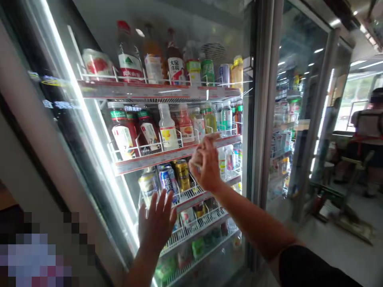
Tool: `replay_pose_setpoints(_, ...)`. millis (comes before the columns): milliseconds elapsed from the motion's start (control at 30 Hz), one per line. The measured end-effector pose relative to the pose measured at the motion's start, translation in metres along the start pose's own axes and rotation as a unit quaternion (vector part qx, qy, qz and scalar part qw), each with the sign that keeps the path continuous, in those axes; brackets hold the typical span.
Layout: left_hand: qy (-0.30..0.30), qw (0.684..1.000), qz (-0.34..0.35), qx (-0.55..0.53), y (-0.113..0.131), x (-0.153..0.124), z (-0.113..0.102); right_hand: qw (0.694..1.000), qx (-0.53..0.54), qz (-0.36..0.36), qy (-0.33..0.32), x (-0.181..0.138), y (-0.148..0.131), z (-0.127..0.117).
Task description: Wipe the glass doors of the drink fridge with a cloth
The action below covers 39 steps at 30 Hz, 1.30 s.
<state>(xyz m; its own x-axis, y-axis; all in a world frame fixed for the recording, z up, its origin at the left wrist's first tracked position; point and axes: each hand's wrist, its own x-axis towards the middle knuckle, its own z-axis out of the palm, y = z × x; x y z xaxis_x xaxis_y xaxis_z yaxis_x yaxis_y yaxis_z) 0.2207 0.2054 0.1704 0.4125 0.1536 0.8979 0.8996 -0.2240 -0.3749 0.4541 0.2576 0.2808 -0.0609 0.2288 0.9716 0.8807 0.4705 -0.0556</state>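
Note:
My left hand is raised with spread fingers in front of a lit drinks fridge, near a blue-and-silver can and a pale can. It holds nothing. Farther right and higher, my right hand is closed, its fingers curled around something pale that blur keeps me from making out. Behind it runs the red-edged middle shelf. A gold can stands to its left. Above are a white-capped bottle with a yellow-fruit label and an orange-pink juice bottle.
Several bottles and cans line the top shelf, including a red-capped bottle. A metal door frame borders the right side, with another glass-fronted fridge beyond. At far right a person is by a stool.

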Motion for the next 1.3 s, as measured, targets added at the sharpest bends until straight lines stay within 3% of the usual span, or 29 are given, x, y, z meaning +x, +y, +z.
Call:
replay_pose_setpoints(67, 0.005, 1.0, -0.006, 0.003, -0.002, 0.007, -0.009, 0.994, 0.029, -0.103, -0.028, -0.021, -0.01, 0.007)
replay_pose_setpoints(133, 0.028, 0.999, -0.008, 0.014, -0.01, 0.024, -0.022, 0.989, 0.035, -0.144, -0.025, -0.019, 0.001, 0.005)
replay_pose_setpoints(167, 0.043, 0.999, -0.014, 0.021, -0.017, 0.037, -0.029, 0.992, 0.029, -0.119, -0.011, -0.007, 0.013, 0.001)
replay_pose_setpoints(233, 0.086, 0.995, -0.036, 0.026, -0.032, 0.068, -0.043, 1.0, 0.006, 0.007, 0.03, 0.028, 0.04, -0.006)
replay_pose_setpoints(300, 0.079, 0.995, -0.068, 0.006, -0.046, 0.101, -0.052, 0.992, -0.031, 0.103, 0.066, 0.061, 0.053, -0.009)
replay_pose_setpoints(367, 0.041, 0.993, -0.101, -0.038, -0.054, 0.127, -0.054, 0.993, -0.049, 0.081, 0.068, 0.073, 0.044, -0.007)
replay_pose_setpoints(433, -0.006, 0.988, -0.138, -0.073, -0.055, 0.141, -0.051, 0.999, -0.035, -0.015, 0.031, 0.068, 0.02, -0.006)
replay_pose_setpoints(500, -0.035, 0.983, -0.158, -0.081, -0.053, 0.143, -0.045, 0.993, -0.023, -0.114, -0.037, 0.062, 0.0, -0.01)
replay_pose_setpoints(567, -0.042, 0.986, -0.15, -0.067, -0.05, 0.14, -0.042, 0.988, -0.023, -0.139, -0.066, 0.073, -0.002, -0.018)
replay_pose_setpoints(700, -0.031, 0.99, -0.128, -0.042, -0.05, 0.133, -0.039, 0.998, -0.019, 0.05, 0.032, 0.125, 0.022, -0.026)
replay_pose_setpoints(767, -0.024, 0.991, -0.123, -0.036, -0.052, 0.132, -0.038, 0.994, 0.0, 0.092, 0.065, 0.134, 0.018, -0.023)
replay_pose_setpoints(833, -0.015, 0.994, -0.111, -0.019, -0.053, 0.132, -0.037, 0.998, 0.014, 0.03, 0.048, 0.122, -0.002, -0.017)
replay_pose_setpoints(900, -0.014, 0.995, -0.098, -0.008, -0.053, 0.132, -0.038, 0.996, 0.019, -0.085, -0.006, 0.103, -0.023, -0.013)
replay_pose_setpoints(967, -0.021, 0.994, -0.104, -0.021, -0.051, 0.133, -0.04, 0.989, 0.023, -0.143, -0.044, 0.095, -0.028, -0.015)
replay_pose_setpoints(1033, -0.028, 0.989, -0.134, -0.063, -0.048, 0.134, -0.044, 0.994, 0.028, -0.107, -0.021, 0.107, -0.016, -0.021)
replay_pose_setpoints(1167, -0.04, 0.974, -0.186, -0.12, -0.044, 0.138, -0.046, 0.986, 0.063, 0.096, 0.122, 0.149, 0.008, -0.025)
replay_pose_setpoints(1233, -0.046, 0.978, -0.179, -0.096, -0.044, 0.139, -0.045, 0.989, 0.059, 0.083, 0.105, 0.147, -0.003, -0.018)
replay_pose_setpoints(1300, -0.053, 0.982, -0.168, -0.064, -0.045, 0.139, -0.044, 0.998, 0.055, -0.009, 0.037, 0.127, -0.024, -0.009)
